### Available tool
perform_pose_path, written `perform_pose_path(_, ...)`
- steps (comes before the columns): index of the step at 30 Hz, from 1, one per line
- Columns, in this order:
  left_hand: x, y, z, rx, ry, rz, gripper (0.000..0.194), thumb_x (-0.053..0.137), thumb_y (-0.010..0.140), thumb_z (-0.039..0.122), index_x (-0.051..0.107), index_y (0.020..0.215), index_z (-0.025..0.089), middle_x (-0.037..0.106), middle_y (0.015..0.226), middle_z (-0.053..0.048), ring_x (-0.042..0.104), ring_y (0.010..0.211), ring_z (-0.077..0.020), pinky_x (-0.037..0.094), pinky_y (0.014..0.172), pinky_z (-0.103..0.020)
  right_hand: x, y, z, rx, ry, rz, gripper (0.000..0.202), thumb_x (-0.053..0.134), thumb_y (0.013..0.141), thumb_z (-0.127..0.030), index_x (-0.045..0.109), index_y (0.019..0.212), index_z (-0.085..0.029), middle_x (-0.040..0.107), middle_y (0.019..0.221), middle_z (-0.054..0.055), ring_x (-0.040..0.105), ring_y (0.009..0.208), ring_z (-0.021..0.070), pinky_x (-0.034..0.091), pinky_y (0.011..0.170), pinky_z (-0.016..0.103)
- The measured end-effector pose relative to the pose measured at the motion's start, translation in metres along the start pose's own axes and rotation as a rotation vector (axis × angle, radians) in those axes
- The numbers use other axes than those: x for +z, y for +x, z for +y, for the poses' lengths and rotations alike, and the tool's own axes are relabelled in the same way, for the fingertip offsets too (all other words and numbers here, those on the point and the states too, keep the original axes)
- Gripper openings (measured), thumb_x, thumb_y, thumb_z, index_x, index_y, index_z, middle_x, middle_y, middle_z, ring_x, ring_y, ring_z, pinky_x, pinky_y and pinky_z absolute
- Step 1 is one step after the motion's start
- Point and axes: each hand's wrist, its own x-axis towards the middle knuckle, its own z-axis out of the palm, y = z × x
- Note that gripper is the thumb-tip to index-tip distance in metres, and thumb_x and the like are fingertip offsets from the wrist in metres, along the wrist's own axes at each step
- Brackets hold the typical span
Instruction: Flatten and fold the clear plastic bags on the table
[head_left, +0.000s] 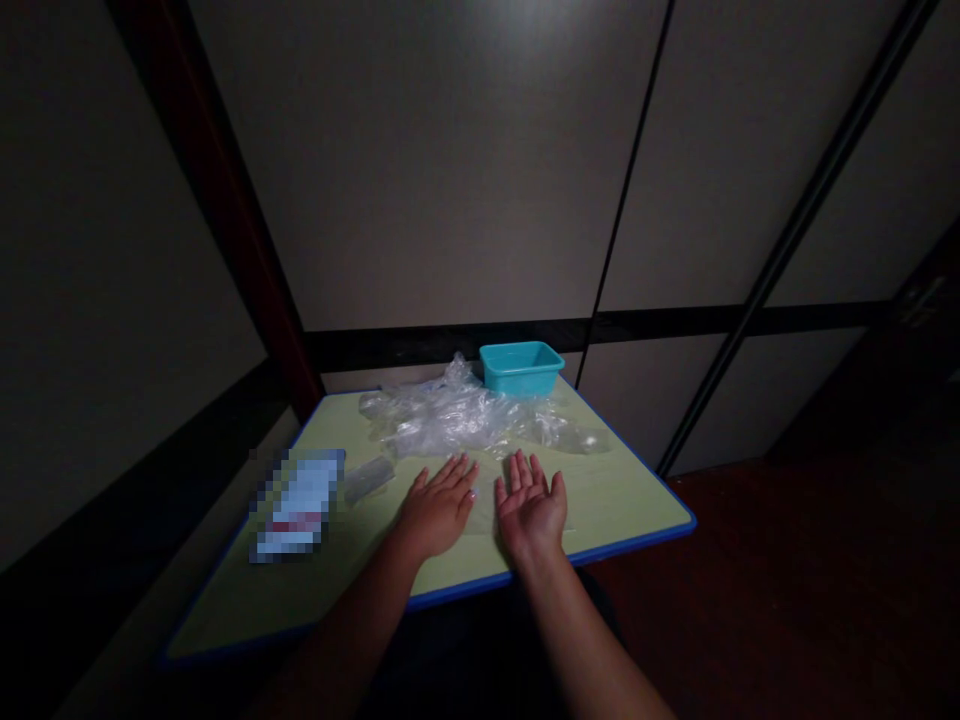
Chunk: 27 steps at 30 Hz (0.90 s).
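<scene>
My left hand (437,508) is palm down over the near part of the table, its fingers stretched forward and holding nothing. Beside it, my right hand (532,508) lies palm up with the fingers extended and the palm bare. Under and between the hands is a flat, clear plastic sheet or bag (486,515), hard to make out against the table. Beyond my fingertips spreads a crumpled heap of clear plastic bags (450,415). A small folded or rolled piece of clear plastic (370,480) lies to the left of my left hand.
A turquoise plastic basin (523,370) stands at the table's back edge, behind the plastic heap. On the left is a pale blue, pixelated flat item (300,503). The yellow-green table (300,600) has a blue rim and stands against a panelled wall (450,180).
</scene>
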Motion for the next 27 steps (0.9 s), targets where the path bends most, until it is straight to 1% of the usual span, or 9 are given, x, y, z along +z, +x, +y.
perform_pose_path(6,0.000,0.001,-0.001,-0.010,-0.002,-0.029,0.051,0.024,0.098,0.035,0.025,0.149,0.027,0.020,0.156,0.001,0.018,0.144,-0.0174,0.018,0.114,-0.052,-0.015,0.010,-0.032,-0.082,-0.011,0.027,0.040,0.027,0.091,-0.052,0.057,0.102,-0.027,0.054,0.137,0.003,0.051,0.124,0.0128,0.040,0.098,0.038)
perform_pose_path(10,0.001,0.001,-0.002,-0.008,-0.018,-0.024,0.051,0.025,0.098,0.035,0.025,0.149,0.029,0.021,0.156,0.000,0.018,0.144,-0.0183,0.016,0.114,-0.052,-0.030,0.020,-0.052,-0.241,-0.201,0.001,0.052,0.017,0.091,-0.055,0.051,0.120,-0.029,0.045,0.145,0.006,0.045,0.130,0.0162,0.040,0.099,0.043)
perform_pose_path(14,-0.001,0.001,-0.002,-0.003,-0.028,-0.021,0.051,0.025,0.098,0.036,0.026,0.148,0.029,0.022,0.156,-0.001,0.018,0.144,-0.0196,0.017,0.113,-0.053,-0.040,0.017,-0.060,-0.463,-0.561,-0.139,0.068,0.004,0.090,-0.058,0.034,0.142,-0.027,0.036,0.150,0.012,0.038,0.136,0.0222,0.036,0.103,0.050)
perform_pose_path(16,-0.002,0.000,-0.002,0.000,-0.035,-0.027,0.051,0.025,0.098,0.037,0.026,0.148,0.029,0.022,0.156,-0.002,0.018,0.144,-0.0203,0.018,0.113,-0.054,-0.041,0.008,-0.062,-0.621,-0.814,-0.241,0.067,0.010,0.091,-0.058,0.030,0.145,-0.024,0.036,0.150,0.012,0.036,0.136,0.0236,0.031,0.107,0.050)
perform_pose_path(18,-0.003,0.000,-0.002,0.003,-0.042,-0.032,0.051,0.024,0.098,0.040,0.027,0.148,0.028,0.022,0.156,-0.003,0.018,0.144,-0.0209,0.019,0.112,-0.054,-0.042,-0.004,-0.062,-0.790,-1.204,-0.393,0.064,0.026,0.092,-0.056,0.030,0.147,-0.022,0.034,0.152,0.011,0.030,0.139,0.0239,0.023,0.112,0.049)
perform_pose_path(20,-0.003,0.000,-0.001,0.001,-0.046,-0.033,0.051,0.024,0.098,0.041,0.027,0.148,0.029,0.022,0.156,-0.003,0.018,0.144,-0.0207,0.018,0.112,-0.054,-0.043,-0.015,-0.063,-0.873,-1.654,-0.535,0.062,0.035,0.092,-0.049,0.029,0.148,-0.022,0.028,0.155,0.008,0.020,0.143,0.0232,0.011,0.115,0.049)
perform_pose_path(23,-0.003,0.000,-0.001,-0.007,-0.053,-0.029,0.050,0.025,0.099,0.042,0.027,0.148,0.030,0.022,0.156,-0.003,0.017,0.145,-0.0200,0.016,0.113,-0.053,-0.042,-0.023,-0.064,-0.727,-2.154,-0.616,0.059,0.030,0.095,-0.045,0.029,0.148,-0.021,0.024,0.155,0.007,0.014,0.144,0.0220,0.006,0.115,0.051)
perform_pose_path(25,-0.002,0.001,-0.001,-0.009,-0.062,-0.027,0.050,0.026,0.098,0.043,0.027,0.147,0.031,0.023,0.156,-0.002,0.017,0.144,-0.0196,0.016,0.113,-0.052,-0.041,-0.025,-0.064,-0.600,-2.311,-0.618,0.060,0.025,0.096,-0.048,0.028,0.148,-0.019,0.023,0.155,0.008,0.017,0.144,0.0215,0.009,0.114,0.053)
perform_pose_path(27,-0.001,0.001,-0.002,-0.012,-0.071,-0.025,0.050,0.024,0.099,0.043,0.028,0.147,0.031,0.023,0.156,-0.002,0.018,0.144,-0.0193,0.015,0.113,-0.052,-0.038,-0.024,-0.064,-0.550,-2.384,-0.617,0.061,0.022,0.096,-0.050,0.025,0.149,-0.018,0.022,0.155,0.007,0.017,0.144,0.0209,0.010,0.114,0.054)
